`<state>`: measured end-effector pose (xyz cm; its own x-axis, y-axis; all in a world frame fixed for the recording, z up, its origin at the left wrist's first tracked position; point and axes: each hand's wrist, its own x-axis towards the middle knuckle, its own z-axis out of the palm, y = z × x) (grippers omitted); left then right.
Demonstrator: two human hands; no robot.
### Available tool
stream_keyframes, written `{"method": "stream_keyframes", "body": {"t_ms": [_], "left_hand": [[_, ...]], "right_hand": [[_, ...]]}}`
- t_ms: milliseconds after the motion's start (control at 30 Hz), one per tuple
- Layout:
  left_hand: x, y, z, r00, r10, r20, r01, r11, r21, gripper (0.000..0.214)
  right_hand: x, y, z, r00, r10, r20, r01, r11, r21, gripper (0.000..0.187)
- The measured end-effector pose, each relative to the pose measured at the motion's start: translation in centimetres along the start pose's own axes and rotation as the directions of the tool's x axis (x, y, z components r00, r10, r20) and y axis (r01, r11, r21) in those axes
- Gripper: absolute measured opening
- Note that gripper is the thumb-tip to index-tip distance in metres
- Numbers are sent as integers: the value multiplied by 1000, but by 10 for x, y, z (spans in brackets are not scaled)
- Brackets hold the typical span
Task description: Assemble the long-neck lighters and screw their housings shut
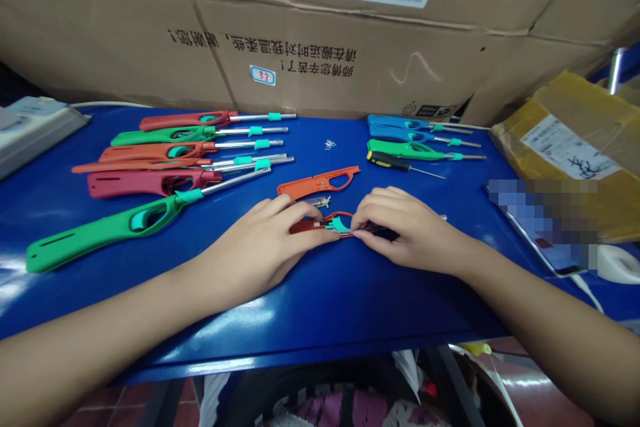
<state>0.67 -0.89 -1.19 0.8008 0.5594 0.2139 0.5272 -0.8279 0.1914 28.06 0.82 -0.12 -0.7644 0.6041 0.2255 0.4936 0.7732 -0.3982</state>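
My left hand (263, 243) rests on the blue table (310, 307) with its fingers closed on the handle end of an opened red lighter half (320, 222) with a teal trigger. My right hand (407, 227) pinches the other end of the same lighter half, where a dark part and a thin metal tip stick out to the right. Just behind lies a loose orange lighter shell (320, 182) with a small metal part beside it.
Several long red, green and orange lighters (175, 153) lie at the left. Blue and green lighters (415, 137) and a black-yellow screwdriver (395, 162) lie at the back right. Cardboard boxes (300, 33) wall the back. A phone (545, 227) and a yellow parcel (575, 147) sit right.
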Motion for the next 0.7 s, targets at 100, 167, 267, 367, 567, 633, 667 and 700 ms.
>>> {"method": "stream_keyframes", "body": {"t_ms": [100,167,267,367,567,633,667,700], "left_hand": [[1,0,1,1000,-9,-5,9,1000,-8,39],[1,0,1,1000,-23,-13,23,1000,-14,35],[0,0,2,999,-34,-27,33,999,-26,31],[0,0,2,999,-40,-21,39,998,-45,30],[3,-8,-12,981,-106,-163,81,985,-152,23],[6,-13,-18,954,-203,-223,158,967,-201,27],[7,-16,-20,940,-246,-238,195,956,-218,27],[9,-18,-21,934,-274,-228,225,949,-221,27]], "right_hand": [[-1,0,0,1000,-11,8,11,999,32,7],[-2,0,0,1000,-13,10,12,999,50,7],[-2,1,0,1000,-29,-1,29,998,64,7],[-2,2,-1,999,-50,-7,51,997,65,7],[-1,2,-3,1000,-10,-7,11,997,79,7],[-1,-1,-4,999,-2,-34,4,997,74,6],[0,-3,-5,999,-3,-37,5,998,58,5],[1,-5,-6,1000,-9,-28,10,1000,29,5]]}}
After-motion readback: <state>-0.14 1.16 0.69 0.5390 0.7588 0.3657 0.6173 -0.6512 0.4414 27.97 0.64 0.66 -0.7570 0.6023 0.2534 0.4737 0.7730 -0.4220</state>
